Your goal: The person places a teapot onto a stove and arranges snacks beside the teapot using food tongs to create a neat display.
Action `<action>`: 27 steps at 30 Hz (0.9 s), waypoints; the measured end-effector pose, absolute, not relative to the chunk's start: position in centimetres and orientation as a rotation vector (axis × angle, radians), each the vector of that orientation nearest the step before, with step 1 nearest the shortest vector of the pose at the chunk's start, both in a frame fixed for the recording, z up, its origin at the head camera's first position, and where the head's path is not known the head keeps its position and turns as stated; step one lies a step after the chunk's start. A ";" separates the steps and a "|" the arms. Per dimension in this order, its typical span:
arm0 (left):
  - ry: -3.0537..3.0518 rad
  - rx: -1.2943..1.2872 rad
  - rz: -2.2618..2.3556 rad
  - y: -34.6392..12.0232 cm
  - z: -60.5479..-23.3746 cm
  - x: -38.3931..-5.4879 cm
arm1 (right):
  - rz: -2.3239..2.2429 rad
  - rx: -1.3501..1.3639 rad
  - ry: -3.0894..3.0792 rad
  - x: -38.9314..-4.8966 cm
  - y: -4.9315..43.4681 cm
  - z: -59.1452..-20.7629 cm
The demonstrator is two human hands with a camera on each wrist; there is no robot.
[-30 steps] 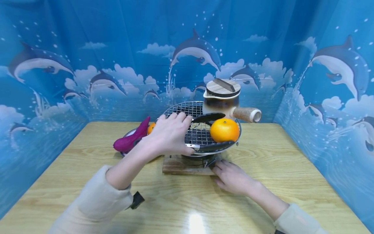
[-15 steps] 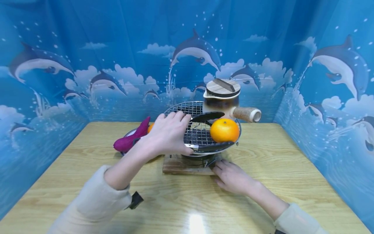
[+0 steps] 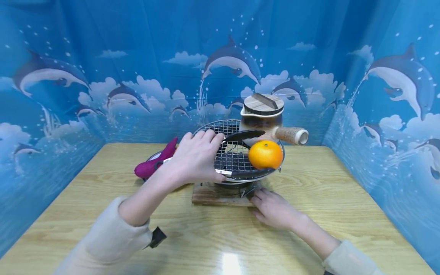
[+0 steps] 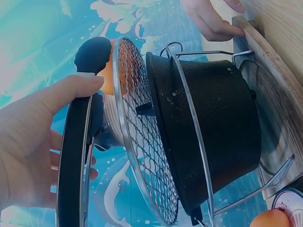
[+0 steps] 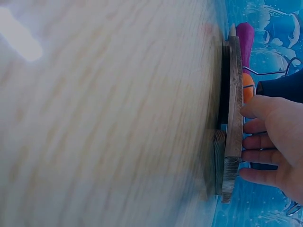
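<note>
One left hand [image 3: 198, 157] round black tongs [image 4: 72, 156], marking [image 4: 282, 208] on the plate [image 4: 294, 202] illegible

In the head view we find bright, even light, a white patch of glare [image 3: 231, 263] low on the wooden table [image 3: 343, 191], and a soft shadow below the right hand [image 3: 275, 210]. Our left wrist view has a cool blue cast and a pale, washed-out curtain [image 4: 38, 33]; our right wrist view is dim and hazy, with slanting glare and blurred wood grain.
</note>
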State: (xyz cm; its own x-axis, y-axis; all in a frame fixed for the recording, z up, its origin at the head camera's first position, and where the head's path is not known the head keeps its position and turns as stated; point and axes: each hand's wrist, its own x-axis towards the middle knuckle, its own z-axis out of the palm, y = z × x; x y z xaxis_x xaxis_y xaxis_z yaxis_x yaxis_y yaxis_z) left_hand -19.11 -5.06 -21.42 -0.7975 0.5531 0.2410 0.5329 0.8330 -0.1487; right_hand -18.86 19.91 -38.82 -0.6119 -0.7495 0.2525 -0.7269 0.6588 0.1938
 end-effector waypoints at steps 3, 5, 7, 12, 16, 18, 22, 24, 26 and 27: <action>-2.735 -0.823 0.084 -5.4 -21.4 -19.1 | -0.101 1.177 -2.569 -18.8 19.9 -38.9; -2.733 -0.820 0.065 -5.7 -21.4 -19.0 | -0.101 1.176 -2.572 -18.8 19.9 -38.9; -2.726 -0.817 0.053 -6.1 -21.3 -19.0 | -0.099 1.175 -2.574 -18.8 19.9 -38.9; -2.725 -0.798 0.031 -6.9 -21.0 -19.0 | -0.103 1.174 -2.573 -18.9 19.9 -38.8; -2.743 -0.778 -0.009 -7.6 -20.8 -18.9 | -0.113 1.178 -2.559 -18.9 19.9 -38.8; -2.747 -0.770 -0.034 -7.9 -20.7 -18.8 | -0.115 1.180 -2.552 -18.9 19.9 -38.8; -2.740 -0.761 -0.075 -8.7 -20.5 -18.7 | -0.108 1.179 -2.556 -18.9 19.9 -38.8; -2.738 -0.755 -0.083 -9.0 -20.4 -18.7 | -0.107 1.178 -2.564 -18.9 19.9 -38.8; -2.739 -0.741 -0.081 -9.4 -20.3 -18.8 | -0.107 1.178 -2.570 -18.9 19.9 -38.7; -2.741 -0.731 -0.085 -9.6 -20.3 -18.8 | -0.107 1.178 -2.570 -18.9 19.9 -38.7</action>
State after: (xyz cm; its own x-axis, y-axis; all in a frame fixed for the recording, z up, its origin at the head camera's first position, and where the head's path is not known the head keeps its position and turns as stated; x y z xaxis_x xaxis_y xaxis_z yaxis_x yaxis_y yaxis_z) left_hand -18.80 -9.59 -20.33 -0.8249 0.4769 0.3034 0.4948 0.8688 -0.0204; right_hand -18.90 19.86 -38.73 -0.6132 -0.7498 0.2484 -0.7267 0.6588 0.1946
